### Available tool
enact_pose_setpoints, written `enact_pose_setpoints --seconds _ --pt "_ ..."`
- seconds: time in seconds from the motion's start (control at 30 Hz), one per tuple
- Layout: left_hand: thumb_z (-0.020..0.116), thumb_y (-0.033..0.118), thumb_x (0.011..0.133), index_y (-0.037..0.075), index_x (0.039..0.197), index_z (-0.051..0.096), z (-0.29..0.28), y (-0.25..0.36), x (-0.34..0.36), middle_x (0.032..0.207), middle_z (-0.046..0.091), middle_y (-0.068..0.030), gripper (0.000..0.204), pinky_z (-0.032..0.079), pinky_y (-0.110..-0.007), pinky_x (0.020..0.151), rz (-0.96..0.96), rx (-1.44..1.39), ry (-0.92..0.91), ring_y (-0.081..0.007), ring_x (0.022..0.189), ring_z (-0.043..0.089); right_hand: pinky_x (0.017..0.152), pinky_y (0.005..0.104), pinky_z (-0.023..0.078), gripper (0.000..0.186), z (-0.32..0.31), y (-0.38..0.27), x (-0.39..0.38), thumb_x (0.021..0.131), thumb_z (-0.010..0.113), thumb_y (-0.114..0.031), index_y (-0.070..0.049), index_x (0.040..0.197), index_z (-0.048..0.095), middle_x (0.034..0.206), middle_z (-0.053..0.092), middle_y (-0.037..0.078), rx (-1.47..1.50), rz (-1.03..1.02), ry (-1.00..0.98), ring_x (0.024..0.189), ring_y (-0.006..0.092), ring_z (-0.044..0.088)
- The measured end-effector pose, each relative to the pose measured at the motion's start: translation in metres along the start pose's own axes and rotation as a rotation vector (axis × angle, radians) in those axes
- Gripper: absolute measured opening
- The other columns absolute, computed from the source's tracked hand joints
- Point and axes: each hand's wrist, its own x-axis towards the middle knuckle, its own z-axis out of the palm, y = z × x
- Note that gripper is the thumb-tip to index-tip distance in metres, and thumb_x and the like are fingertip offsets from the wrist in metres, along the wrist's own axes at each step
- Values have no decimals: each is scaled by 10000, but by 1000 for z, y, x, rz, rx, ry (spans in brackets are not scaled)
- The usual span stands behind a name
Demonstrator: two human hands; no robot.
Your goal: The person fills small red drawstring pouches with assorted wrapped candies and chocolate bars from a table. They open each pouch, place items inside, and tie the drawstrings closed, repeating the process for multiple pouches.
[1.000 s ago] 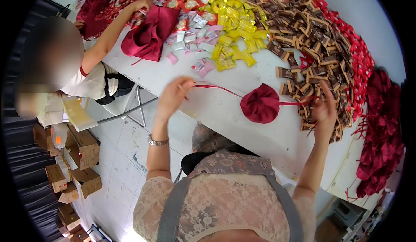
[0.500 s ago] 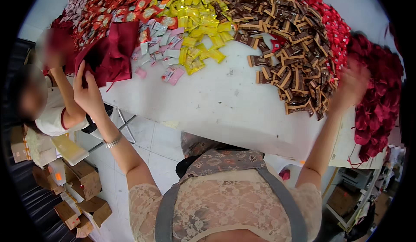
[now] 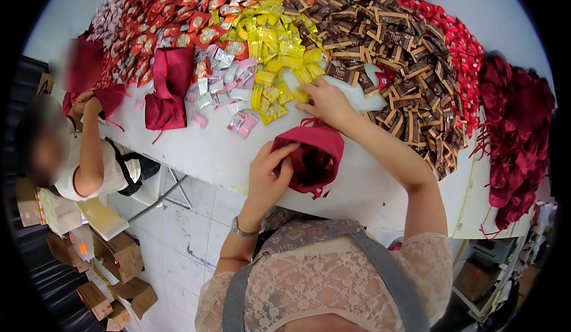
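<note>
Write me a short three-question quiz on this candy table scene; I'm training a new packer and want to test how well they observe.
1. True or false: the left hand holds open the dark red fabric drawstring pouch.
2. Which sweets does the right hand reach? A) yellow foil-wrapped candies B) brown wrapped chocolate bars C) pink wrapped sweets
3. Fill in: the heap of spare dark red fabric pouches lies at the white table's far ____ end.

Key: 1 true; 2 A; 3 right.
</note>
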Motion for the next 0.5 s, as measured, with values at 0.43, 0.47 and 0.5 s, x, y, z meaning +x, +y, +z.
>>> enact_pose_setpoints --seconds 0.43,0.47,0.5 --pt "604 98 781 3 959 613 3 -60 -1 991 594 -180 202 470 -324 733 -89 9 -8 -298 861 606 753 394 524 247 -96 152 281 840 526 -184 -26 988 645 983 653 155 -432 521 203 933 269 638" --pt "612 102 776 -1 951 615 6 -59 1 994 597 -184 203 470 -327 739 -82 -10 -4 -300 866 606 829 399 501 285 -79 177 297 848 522 -182 -64 1085 627 1137 604 142 -393 625 190 1056 266 589" --pt "623 103 768 -2 943 618 3 -60 -2 993 600 -185 205 468 -327 746 -105 15 51 -300 870 606 846 421 493 316 -71 123 300 859 518 -190 -80 1142 603 1205 565 142 -380 600 105 1090 270 568"
